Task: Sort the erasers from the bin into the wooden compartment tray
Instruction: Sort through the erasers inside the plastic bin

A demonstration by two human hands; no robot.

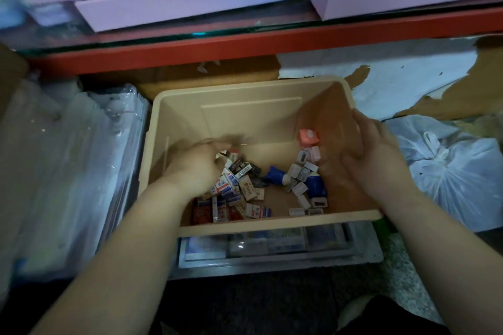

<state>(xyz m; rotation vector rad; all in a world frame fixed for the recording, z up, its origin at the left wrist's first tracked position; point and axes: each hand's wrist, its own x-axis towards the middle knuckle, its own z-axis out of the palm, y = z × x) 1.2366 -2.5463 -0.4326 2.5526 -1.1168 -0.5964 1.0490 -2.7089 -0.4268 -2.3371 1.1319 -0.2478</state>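
Observation:
A beige plastic bin point(231, 106) sits in the middle of the view, tilted toward me. Several small boxed erasers point(239, 193) lie heaped at its bottom left, with pale sharpeners and blue pieces point(313, 185) at the bottom right. A pink block point(309, 136) rests against the right inner wall. My left hand point(194, 168) is down inside the bin on the eraser heap, blurred, its fingers curled among the erasers. My right hand point(373, 155) grips the bin's right rim. No wooden compartment tray is in view.
Pink flat boxes point(168, 8) are stacked on a shelf with a red edge point(245, 41) behind the bin. Clear plastic packets point(68, 158) lie to the left, a knotted white plastic bag point(449, 166) to the right, and a clear box point(272, 247) under the bin.

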